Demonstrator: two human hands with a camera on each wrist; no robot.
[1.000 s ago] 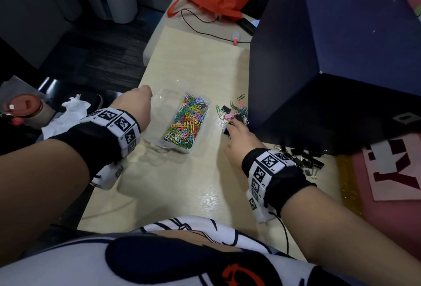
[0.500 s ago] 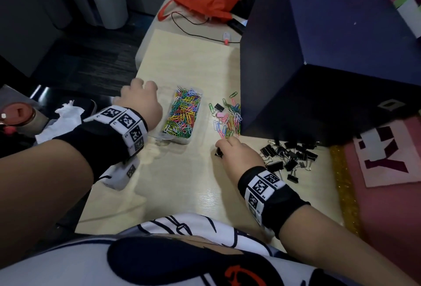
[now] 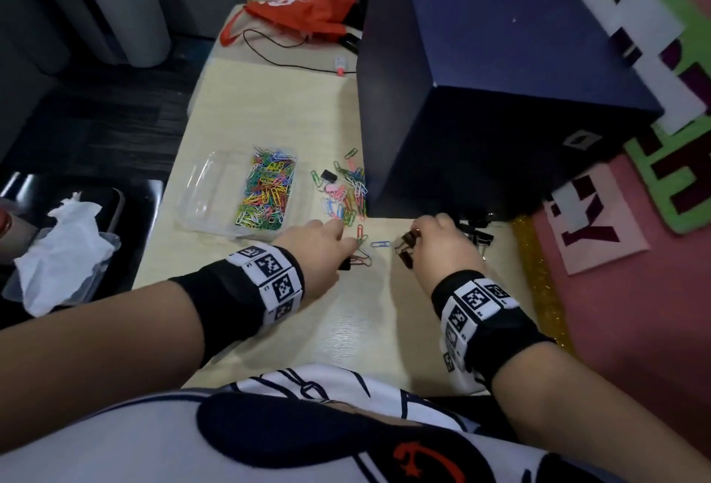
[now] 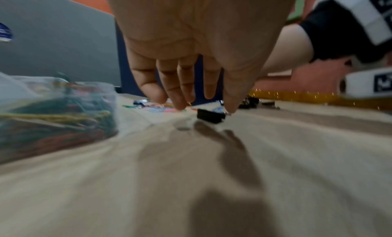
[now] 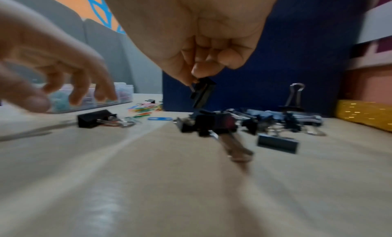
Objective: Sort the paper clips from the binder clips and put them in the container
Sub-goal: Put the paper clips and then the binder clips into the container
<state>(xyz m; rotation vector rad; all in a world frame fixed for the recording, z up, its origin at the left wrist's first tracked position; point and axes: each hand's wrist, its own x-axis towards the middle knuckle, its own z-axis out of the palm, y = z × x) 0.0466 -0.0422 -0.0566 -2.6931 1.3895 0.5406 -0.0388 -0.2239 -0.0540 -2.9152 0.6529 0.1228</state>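
Binder clips (image 3: 477,230) behind right hand (image 3: 442,248)

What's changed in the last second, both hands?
The left hand left the container and now reaches down by a black binder clip. The right hand drew back from the mixed pile and now pinches a binder clip. Container unmoved.

Many-coloured paper clips (image 3: 267,190) in a see-through container (image 3: 200,194) at middle left: yellow, green, pink, blue. More bright paper clips (image 3: 348,190) loose on the pale tan table (image 3: 346,328). Black binder clips (image 5: 275,121) with silver handles. Dark blue box (image 3: 481,98) at upper right. Black wristbands (image 3: 246,282) with black-and-white square patterns. Red bag (image 3: 304,9) at top. White tissue (image 3: 61,248) at left. Pink and green mat (image 3: 635,290) at right.
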